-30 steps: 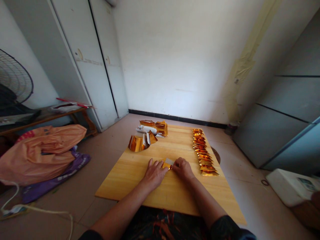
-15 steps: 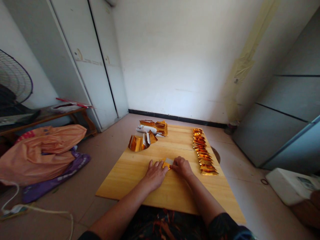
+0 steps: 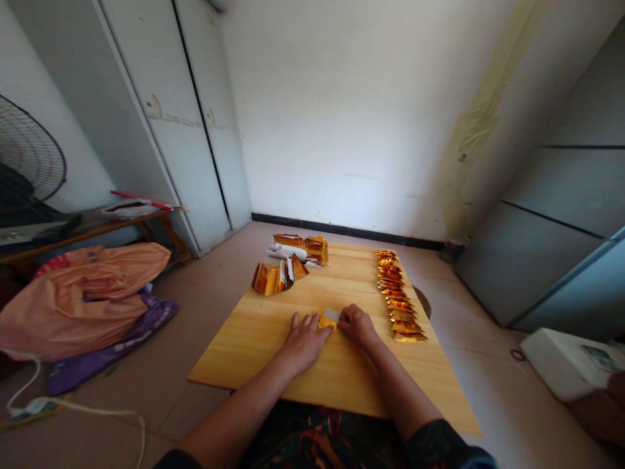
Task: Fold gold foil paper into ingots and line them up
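A small piece of gold foil paper (image 3: 326,320), partly folded and showing a pale grey patch, lies on the wooden board in front of me. My left hand (image 3: 305,342) holds its left side down, thumb along the near edge and fingers over the far left part. At the right edge, my right hand (image 3: 359,326) has its fingers curled and pinched on the paper; their tips are partly hidden. To the right runs a row of folded gold foil pieces (image 3: 400,303), standing close together.
On the wooden board (image 3: 234,355), a fanned stack of gold sheets (image 3: 268,279) and another pile of gold and white paper (image 3: 315,249) lie at the far left. An orange bag (image 3: 97,286) and a fan (image 3: 29,153) are left; a white box (image 3: 569,365) sits right.
My right hand has shifted very slightly, and a little more of the gold paper shows between the hands. My left hand stays in place on it.
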The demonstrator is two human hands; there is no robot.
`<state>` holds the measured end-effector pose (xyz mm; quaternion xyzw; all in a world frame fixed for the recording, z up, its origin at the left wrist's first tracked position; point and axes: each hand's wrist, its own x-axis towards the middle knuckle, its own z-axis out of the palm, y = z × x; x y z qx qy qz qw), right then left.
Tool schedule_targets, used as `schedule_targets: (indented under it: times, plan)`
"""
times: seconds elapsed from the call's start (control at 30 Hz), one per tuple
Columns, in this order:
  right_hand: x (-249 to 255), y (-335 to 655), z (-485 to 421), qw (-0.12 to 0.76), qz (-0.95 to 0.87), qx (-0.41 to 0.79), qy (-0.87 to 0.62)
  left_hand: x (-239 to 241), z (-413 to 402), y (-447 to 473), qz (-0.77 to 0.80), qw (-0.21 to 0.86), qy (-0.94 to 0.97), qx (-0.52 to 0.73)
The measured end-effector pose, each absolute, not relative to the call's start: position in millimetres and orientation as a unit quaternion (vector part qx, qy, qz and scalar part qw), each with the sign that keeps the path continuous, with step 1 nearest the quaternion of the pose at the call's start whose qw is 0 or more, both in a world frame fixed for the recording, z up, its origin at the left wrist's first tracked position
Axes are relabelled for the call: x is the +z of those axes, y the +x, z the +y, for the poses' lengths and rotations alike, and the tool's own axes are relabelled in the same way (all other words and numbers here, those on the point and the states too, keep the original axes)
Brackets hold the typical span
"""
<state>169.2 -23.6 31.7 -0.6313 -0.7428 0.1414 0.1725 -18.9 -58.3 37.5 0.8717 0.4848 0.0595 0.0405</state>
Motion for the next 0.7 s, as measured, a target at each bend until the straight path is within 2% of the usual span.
schedule_targets:
  times: [0.23, 0.7]
  plan:
    - [25.3, 175.9, -18.7, 0.2, -0.739, 0.183, -0.617, 37.7, -58.3, -19.9, 0.482, 0.043, 0.874, 0.044]
    - [27.7, 169.5, -20.2, 0.171, -0.728, 0.153, -0.646, 41.5, -59.4, -18.1, 0.483, 0.039, 0.872, 0.068]
